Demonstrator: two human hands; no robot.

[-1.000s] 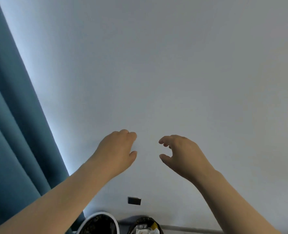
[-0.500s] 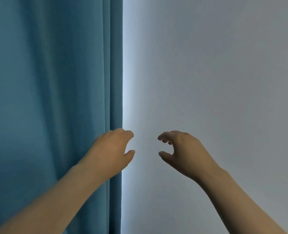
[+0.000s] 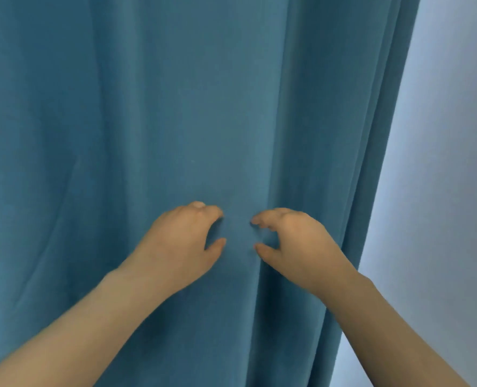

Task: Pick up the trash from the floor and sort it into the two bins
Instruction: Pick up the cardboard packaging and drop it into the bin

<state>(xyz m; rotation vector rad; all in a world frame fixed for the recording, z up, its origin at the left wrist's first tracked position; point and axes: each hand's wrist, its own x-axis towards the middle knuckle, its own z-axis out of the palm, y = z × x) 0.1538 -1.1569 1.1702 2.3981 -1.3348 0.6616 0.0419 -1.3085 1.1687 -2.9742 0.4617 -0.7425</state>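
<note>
My left hand (image 3: 181, 241) and my right hand (image 3: 293, 244) are stretched out in front of me at mid height, a small gap between them. Both have loosely curled fingers and hold nothing. Behind them hangs a teal curtain. No trash, floor or bins are in view.
A teal curtain (image 3: 175, 107) in long folds fills most of the view. A pale grey wall (image 3: 449, 163) shows along the right edge.
The view has swung left: the bins at the bottom are gone, and the curtain now fills the frame where the wall was. Both hands keep their pose.
</note>
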